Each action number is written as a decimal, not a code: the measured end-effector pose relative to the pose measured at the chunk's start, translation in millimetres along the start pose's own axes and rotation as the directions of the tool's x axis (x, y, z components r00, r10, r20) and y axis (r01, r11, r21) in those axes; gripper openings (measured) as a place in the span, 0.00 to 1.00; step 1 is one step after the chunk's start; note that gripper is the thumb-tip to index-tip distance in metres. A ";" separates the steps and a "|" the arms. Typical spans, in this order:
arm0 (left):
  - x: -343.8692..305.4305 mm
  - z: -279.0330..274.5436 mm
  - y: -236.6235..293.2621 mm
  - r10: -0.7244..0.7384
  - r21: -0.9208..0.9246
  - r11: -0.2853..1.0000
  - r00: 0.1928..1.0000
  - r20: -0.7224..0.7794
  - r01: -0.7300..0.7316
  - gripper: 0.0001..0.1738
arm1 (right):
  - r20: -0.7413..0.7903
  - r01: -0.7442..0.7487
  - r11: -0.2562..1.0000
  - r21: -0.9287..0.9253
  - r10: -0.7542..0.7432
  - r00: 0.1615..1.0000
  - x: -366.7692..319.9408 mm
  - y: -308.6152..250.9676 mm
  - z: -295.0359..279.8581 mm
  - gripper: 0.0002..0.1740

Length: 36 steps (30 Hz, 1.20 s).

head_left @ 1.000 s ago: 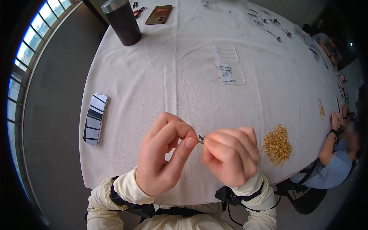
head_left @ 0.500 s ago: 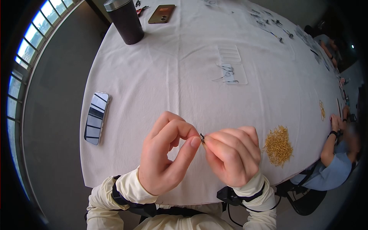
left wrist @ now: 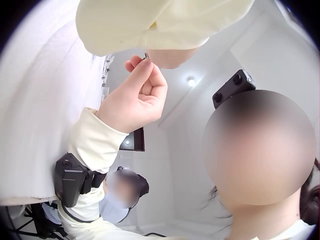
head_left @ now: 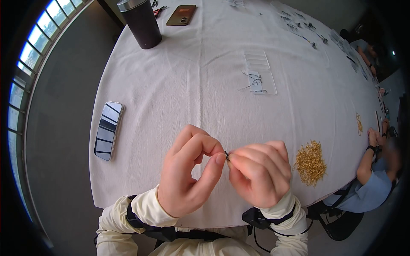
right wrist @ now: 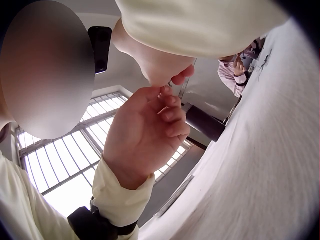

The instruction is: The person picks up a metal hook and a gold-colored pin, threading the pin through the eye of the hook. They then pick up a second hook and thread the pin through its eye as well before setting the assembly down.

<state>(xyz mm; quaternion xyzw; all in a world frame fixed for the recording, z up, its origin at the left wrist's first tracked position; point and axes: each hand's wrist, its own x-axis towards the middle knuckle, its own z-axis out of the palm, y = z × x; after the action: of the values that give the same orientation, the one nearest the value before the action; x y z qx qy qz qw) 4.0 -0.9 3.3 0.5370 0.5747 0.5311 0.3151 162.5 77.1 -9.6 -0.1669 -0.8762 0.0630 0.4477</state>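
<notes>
Small dark piece [head_left: 226, 155]: it sits in the air just above the near edge of the bench [head_left: 171, 85], caught where the two hands meet. The left hand [head_left: 188, 170] has its thumb and forefinger bent into a ring, and their tips pinch the piece from the left. The right hand [head_left: 256, 173], with all its fingers curled in, pinches it from the right between thumb and forefinger. The piece therefore lies to the right of the left palm and to the left of the right knuckles, touched by both hands and no nearer one than the other. Its long axis seems to slant near to far rather than left to right (it is too small to say more, or to tell what it is).

Just right of the right hand, a heap of gold-coloured bits [head_left: 310, 162] lies on the cloth. A phone [head_left: 108, 130] rests face up, well apart on the left. Farther off, near the middle, are clear trays [head_left: 261, 77] with thin dark wire shapes on one of them. At the far left stand a dark tumbler [head_left: 140, 23] and a brown phone [head_left: 181, 15]. A second person [head_left: 371, 179] sits at the right edge.
</notes>
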 end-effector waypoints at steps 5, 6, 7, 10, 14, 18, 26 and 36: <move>0.3 -0.5 2.5 0.056 0.082 0.995 0.998 -0.018 -0.054 0.02 | -0.003 -0.009 1.000 0.015 0.009 1.000 0.5 0.2 0.0 0.13; 0.4 -0.8 2.8 0.056 0.082 0.995 0.998 -0.019 -0.054 0.02 | -0.003 -0.009 1.000 0.016 0.009 1.000 0.4 0.3 0.1 0.13; 0.8 -1.3 3.6 0.071 0.099 0.993 0.997 -0.020 -0.069 0.03 | -0.007 -0.008 1.000 0.014 0.008 1.000 0.3 0.5 0.0 0.13; 1.1 -1.9 3.6 0.086 0.117 0.990 0.996 -0.023 -0.083 0.03 | -0.007 -0.006 1.000 0.019 0.007 1.000 0.5 1.0 -0.4 0.13; 1.7 -2.3 4.4 0.092 0.127 0.988 0.996 -0.018 -0.089 0.03 | -0.006 0.004 0.999 0.032 -0.004 1.000 0.0 1.6 -0.3 0.13; 1.2 -1.6 4.0 0.068 0.100 0.993 0.998 -0.013 -0.067 0.03 | -0.004 0.002 0.999 0.047 -0.001 1.000 0.7 1.2 -0.5 0.14; -0.5 -0.1 3.2 0.023 0.038 0.999 1.000 0.008 -0.023 0.03 | 0.016 -0.140 0.963 0.230 0.140 0.990 -0.4 2.5 0.6 0.16; -1.8 -0.4 0.4 0.004 -0.065 0.998 1.000 0.016 -0.002 0.01 | 0.007 -0.132 0.952 0.276 0.136 0.991 -0.6 3.7 2.4 0.16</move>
<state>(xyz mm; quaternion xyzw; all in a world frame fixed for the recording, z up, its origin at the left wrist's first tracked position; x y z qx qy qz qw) 4.2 -2.7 3.4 0.5315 0.5539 0.5456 0.3360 161.8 80.4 -12.4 -0.1623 -0.8428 0.2136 0.4666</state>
